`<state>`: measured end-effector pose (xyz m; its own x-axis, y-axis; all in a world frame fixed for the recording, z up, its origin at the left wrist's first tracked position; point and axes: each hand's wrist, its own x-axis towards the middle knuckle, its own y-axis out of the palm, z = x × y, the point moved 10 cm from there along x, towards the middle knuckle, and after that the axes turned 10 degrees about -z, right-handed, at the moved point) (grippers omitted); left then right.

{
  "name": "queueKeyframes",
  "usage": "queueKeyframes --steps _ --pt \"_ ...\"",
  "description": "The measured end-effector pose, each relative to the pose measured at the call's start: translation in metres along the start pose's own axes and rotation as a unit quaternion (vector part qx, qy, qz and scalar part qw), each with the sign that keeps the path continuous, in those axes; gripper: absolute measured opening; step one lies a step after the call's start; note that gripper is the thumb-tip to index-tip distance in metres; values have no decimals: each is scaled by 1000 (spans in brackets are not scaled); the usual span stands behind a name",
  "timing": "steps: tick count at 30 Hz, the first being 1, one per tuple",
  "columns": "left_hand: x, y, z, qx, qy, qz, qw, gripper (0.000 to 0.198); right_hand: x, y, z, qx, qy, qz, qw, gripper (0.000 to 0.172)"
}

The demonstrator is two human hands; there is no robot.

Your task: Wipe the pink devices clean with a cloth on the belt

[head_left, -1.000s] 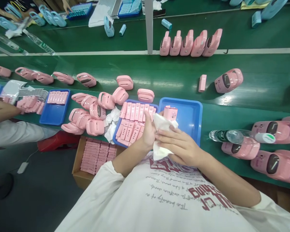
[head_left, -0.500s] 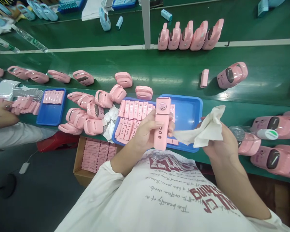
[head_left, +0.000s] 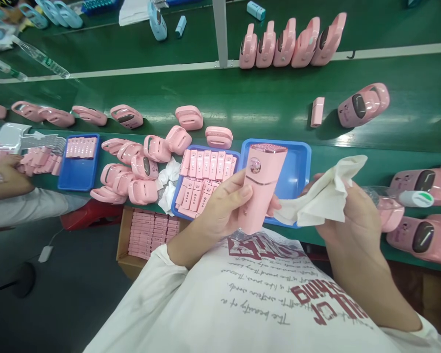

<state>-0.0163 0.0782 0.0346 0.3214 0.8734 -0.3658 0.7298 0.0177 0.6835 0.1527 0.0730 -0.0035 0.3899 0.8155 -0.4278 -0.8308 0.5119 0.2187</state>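
My left hand [head_left: 224, 203] is wrapped round a pink device [head_left: 260, 196] with a round emblem and a dotted top, turned partly side-on in front of my shirt. Beside it on the right, my right hand [head_left: 356, 220] grips a white cloth [head_left: 327, 196], whose left end hangs close to the device. Behind the device lies a blue tray [head_left: 307, 166]. Rows of pink devices [head_left: 207, 164] fill another blue tray [head_left: 176, 200] to the left.
Pink handled cases [head_left: 142, 192] cluster left of the trays, and more [head_left: 422, 235] stand at the right. A cardboard box [head_left: 123, 235] of pink parts is below left. Another person's arm [head_left: 12, 184] reaches in at the far left. A clear bottle [head_left: 415, 198] lies at right.
The pink device has turned in my left hand, so its side and dotted top now show. My right hand and the cloth have shifted slightly right. The view has moved a little.
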Motion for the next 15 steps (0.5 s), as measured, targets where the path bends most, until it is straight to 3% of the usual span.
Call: queueKeyframes --steps 3,9,15 --pt "-1 4 0 -14 -13 6 1000 38 -2 0 4 5 -13 -7 1000 30" --pt "1 3 10 -20 -62 -25 998 57 -6 1 6 -14 -29 4 999 24" --pt "-6 8 10 -30 -63 -7 998 52 -11 9 2 -18 -6 23 1000 31"
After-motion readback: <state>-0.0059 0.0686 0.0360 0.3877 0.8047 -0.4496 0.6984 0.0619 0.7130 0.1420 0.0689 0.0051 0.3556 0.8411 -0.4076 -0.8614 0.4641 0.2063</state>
